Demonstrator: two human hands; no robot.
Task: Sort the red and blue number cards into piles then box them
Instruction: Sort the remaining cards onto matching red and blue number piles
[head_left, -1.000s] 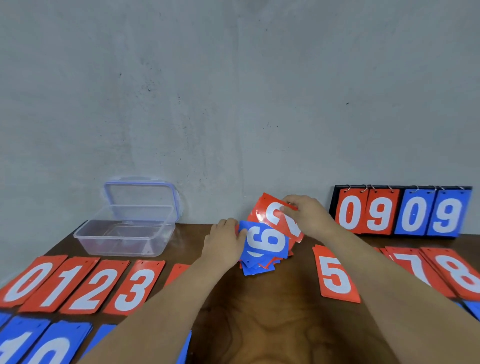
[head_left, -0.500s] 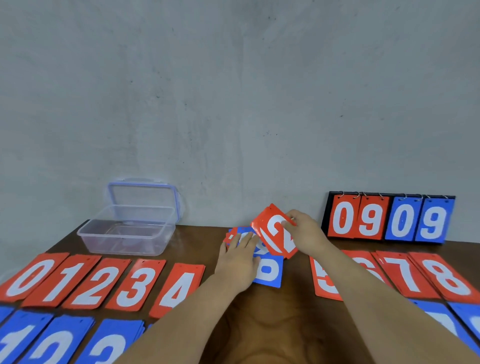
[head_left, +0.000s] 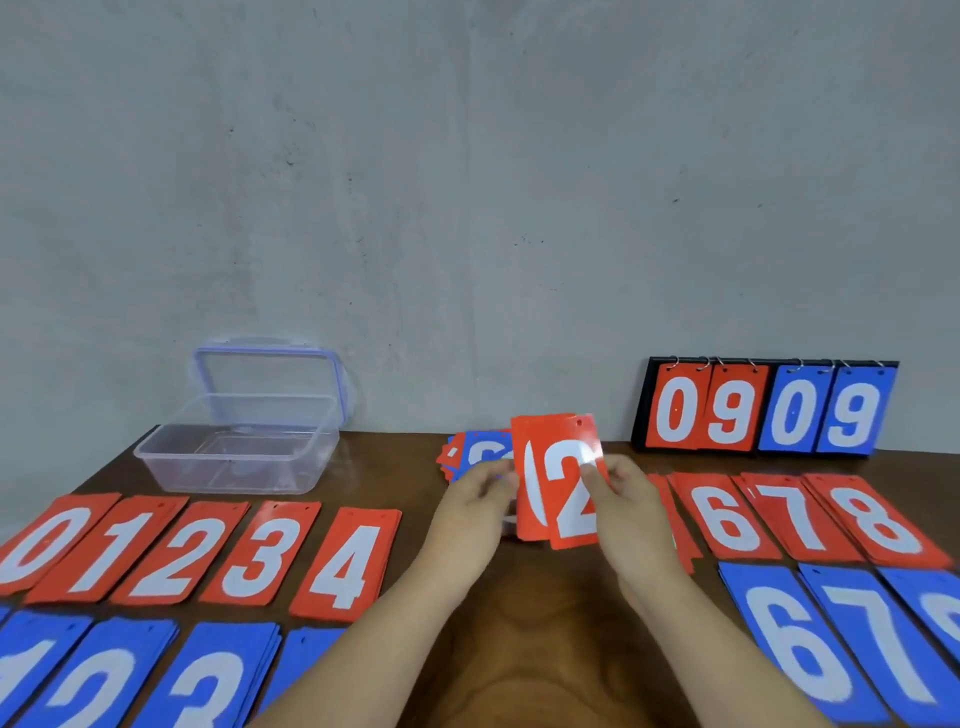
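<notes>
Centre of frame, above the brown wooden table (head_left: 545, 649): left hand (head_left: 478, 501) and right hand (head_left: 631, 501) pinch opposite side edges of two overlapped thin red plastic number cards (head_left: 563, 493), the front one a white 2; they are probably light, stiff and slick, and best gripped at the edges.

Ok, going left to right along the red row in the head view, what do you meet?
Red 0 pile, red 1 pile, red 2 pile, red 3 pile, red 4 pile, held red cards, red 6 pile, red 7 pile, red 8 pile.
</notes>
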